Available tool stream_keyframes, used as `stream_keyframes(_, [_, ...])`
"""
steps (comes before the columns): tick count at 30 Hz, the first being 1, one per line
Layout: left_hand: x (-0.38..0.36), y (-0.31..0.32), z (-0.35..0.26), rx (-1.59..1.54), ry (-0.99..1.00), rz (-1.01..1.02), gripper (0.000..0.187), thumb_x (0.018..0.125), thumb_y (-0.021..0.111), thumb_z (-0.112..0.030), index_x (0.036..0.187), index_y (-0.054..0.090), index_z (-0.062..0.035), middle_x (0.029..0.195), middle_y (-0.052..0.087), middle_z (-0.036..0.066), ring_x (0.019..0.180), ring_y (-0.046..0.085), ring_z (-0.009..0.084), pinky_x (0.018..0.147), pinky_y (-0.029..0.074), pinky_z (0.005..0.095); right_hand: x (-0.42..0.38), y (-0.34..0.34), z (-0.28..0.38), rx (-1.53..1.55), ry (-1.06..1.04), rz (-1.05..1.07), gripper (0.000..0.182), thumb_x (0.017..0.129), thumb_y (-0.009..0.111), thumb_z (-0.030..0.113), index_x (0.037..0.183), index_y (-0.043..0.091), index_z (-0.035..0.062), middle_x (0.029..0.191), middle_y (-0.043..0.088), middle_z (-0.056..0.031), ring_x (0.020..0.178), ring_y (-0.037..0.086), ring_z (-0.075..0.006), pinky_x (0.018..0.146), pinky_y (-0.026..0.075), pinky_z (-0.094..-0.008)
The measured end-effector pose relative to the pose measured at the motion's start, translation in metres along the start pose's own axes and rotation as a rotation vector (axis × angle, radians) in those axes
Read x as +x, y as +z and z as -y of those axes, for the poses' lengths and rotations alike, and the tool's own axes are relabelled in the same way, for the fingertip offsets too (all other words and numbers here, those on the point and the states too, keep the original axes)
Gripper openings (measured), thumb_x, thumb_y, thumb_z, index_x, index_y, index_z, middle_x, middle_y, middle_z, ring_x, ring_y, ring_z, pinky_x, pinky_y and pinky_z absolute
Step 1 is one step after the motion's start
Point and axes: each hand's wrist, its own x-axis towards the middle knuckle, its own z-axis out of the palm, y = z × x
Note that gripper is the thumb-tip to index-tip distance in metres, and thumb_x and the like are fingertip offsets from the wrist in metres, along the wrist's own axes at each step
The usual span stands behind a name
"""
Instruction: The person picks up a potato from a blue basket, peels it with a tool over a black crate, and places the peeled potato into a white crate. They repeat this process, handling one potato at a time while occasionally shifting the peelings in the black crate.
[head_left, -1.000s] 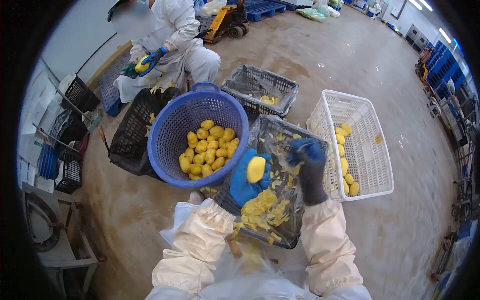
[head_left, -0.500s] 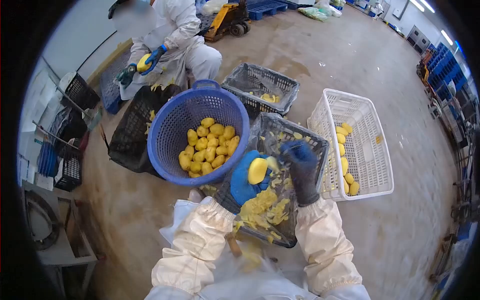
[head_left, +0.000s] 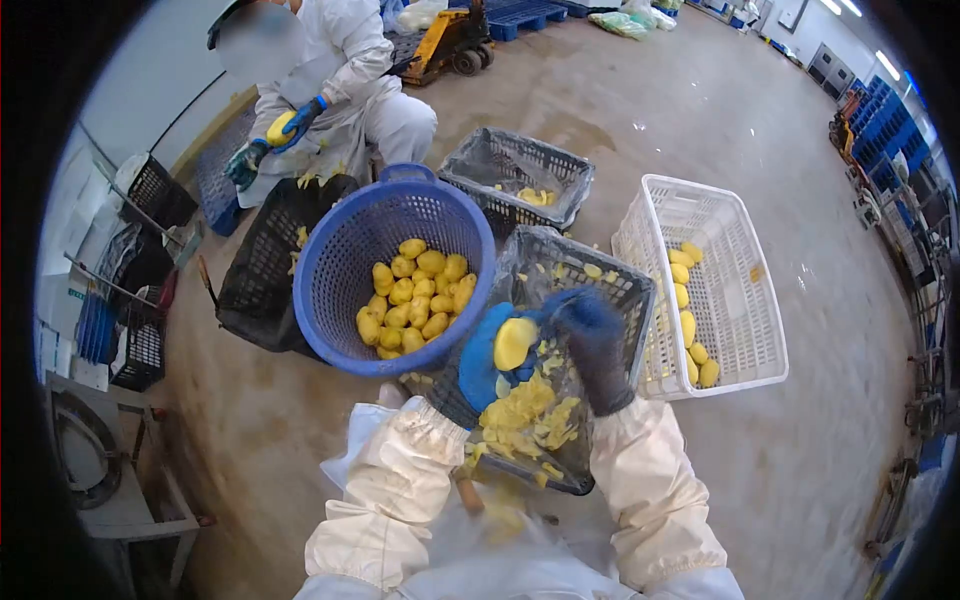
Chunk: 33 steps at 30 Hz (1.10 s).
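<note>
A yellow potato (head_left: 514, 343), largely peeled, rests in the grip of my left hand (head_left: 483, 372), which wears a blue glove. My right hand (head_left: 588, 325), in a dark glove, is close beside the potato's right side; motion smears its fingers, and any tool in them cannot be made out. Both hands are above a black crate (head_left: 640, 290) lined with clear plastic. Yellow peelings (head_left: 525, 415) lie heaped in this crate beneath my hands. To the left, a blue perforated basket (head_left: 330, 240) holds several yellow potatoes (head_left: 420, 290).
On the right stands a white crate (head_left: 735, 375) with several smooth yellow potatoes (head_left: 689, 328). Another lined crate (head_left: 480, 205) sits behind. Across the baskets a co-worker (head_left: 345, 60) in white holds a potato (head_left: 281, 128) over a black crate (head_left: 262, 270). An orange pallet jack (head_left: 436, 50) stands farther back.
My right hand has shifted slightly down and left, remaining blurred beside the potato. The potato has turned a little in my left hand. The co-worker's hands have moved slightly lower.
</note>
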Motion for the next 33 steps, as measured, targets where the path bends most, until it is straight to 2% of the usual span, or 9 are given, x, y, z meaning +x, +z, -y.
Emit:
stream_keyframes(2, [0.003,-0.007,-0.001,0.18,0.011,0.114,0.042,0.096,0.045,-0.035,0.117,0.053,0.0,0.09,0.063,0.011,0.067,0.06,0.0196,0.059,0.051,0.0303,0.014,-0.024,-0.003,0.12,0.036,-0.377,0.013,0.084,0.066,0.007,0.092,0.058,0.0007,0.078,0.062,-0.003,0.067,0.057,-0.0098,0.061,0.046,-0.0236])
stream_keyframes(4, [0.002,0.007,-0.002,0.14,0.024,0.106,0.042,0.096,0.044,-0.035,0.116,0.053,0.0003,0.09,0.062,0.011,0.067,0.06,0.0185,0.058,0.051,0.0297,0.002,-0.013,-0.003,0.205,0.011,-0.316,0.013,0.084,0.067,0.008,0.091,0.059,0.0007,0.076,0.062,-0.0026,0.065,0.056,-0.009,0.06,0.046,-0.0233])
stream_keyframes(6, [0.0,0.034,0.005,0.153,0.166,-0.248,0.045,0.096,0.043,-0.038,0.116,0.053,0.0011,0.083,0.06,0.009,0.062,0.055,0.0171,0.055,0.048,0.0283,-0.013,0.023,0.003,0.058,-0.03,0.089,0.013,0.087,0.065,0.014,0.087,0.058,0.0023,0.073,0.061,-0.0025,0.063,0.055,-0.0081,0.059,0.045,-0.0237])
stream_keyframes(10, [0.002,-0.004,-0.005,0.211,0.015,0.122,0.048,0.097,0.041,-0.04,0.118,0.053,0.0012,0.09,0.062,0.01,0.069,0.061,0.0189,0.059,0.052,0.0317,0.012,-0.017,0.002,0.042,0.063,-0.307,0.015,0.084,0.068,0.012,0.09,0.06,0.0012,0.078,0.062,-0.0019,0.069,0.058,-0.009,0.064,0.047,-0.0237])
stream_keyframes(12, [0.004,0.0,-0.005,0.167,0.016,0.149,0.048,0.097,0.04,-0.041,0.118,0.053,0.0005,0.091,0.062,0.01,0.068,0.06,0.0189,0.058,0.051,0.0316,0.005,-0.006,0.009,0.236,0.123,-0.297,0.015,0.083,0.069,0.013,0.09,0.061,0.0017,0.079,0.064,-0.0019,0.069,0.058,-0.0094,0.064,0.047,-0.0246])
stream_keyframes(14, [-0.003,0.037,0.004,0.154,0.165,-0.24,0.05,0.097,0.04,-0.043,0.119,0.053,-0.0003,0.085,0.06,0.008,0.062,0.055,0.0173,0.054,0.047,0.0285,-0.013,0.027,0.024,0.133,0.084,0.047,0.012,0.086,0.066,0.013,0.087,0.062,0.0021,0.078,0.062,-0.0013,0.07,0.056,-0.0071,0.064,0.047,-0.0243])
stream_keyframes(19, [0.003,-0.003,0.001,0.275,-0.035,0.03,0.052,0.096,0.039,-0.046,0.125,0.046,-0.003,0.086,0.057,0.008,0.064,0.053,0.0153,0.054,0.045,0.0276,0.016,-0.036,-0.016,0.193,0.02,-0.399,0.014,0.088,0.064,0.018,0.087,0.061,0.0046,0.074,0.06,-0.0014,0.062,0.053,-0.0088,0.057,0.044,-0.0227])
stream_keyframes(26, [0.011,0.005,0.006,0.175,0.004,-0.043,0.055,0.096,0.039,-0.048,0.123,0.047,-0.0015,0.081,0.056,0.008,0.059,0.051,0.0165,0.05,0.044,0.0279,-0.015,0.003,0.019,0.216,0.184,0.066,0.018,0.088,0.064,0.019,0.091,0.059,0.0024,0.072,0.059,-0.0028,0.062,0.055,-0.0084,0.056,0.044,-0.0223])
stream_keyframes(33, [0.018,-0.012,0.002,0.047,-0.066,0.222,0.05,0.096,0.039,-0.045,0.12,0.05,-0.0027,0.086,0.058,0.009,0.069,0.058,0.0175,0.056,0.049,0.0281,0.003,-0.025,-0.004,0.304,0.084,-0.306,0.016,0.086,0.066,0.016,0.093,0.061,0.0017,0.08,0.064,-0.0036,0.067,0.057,-0.0079,0.06,0.045,-0.0215])
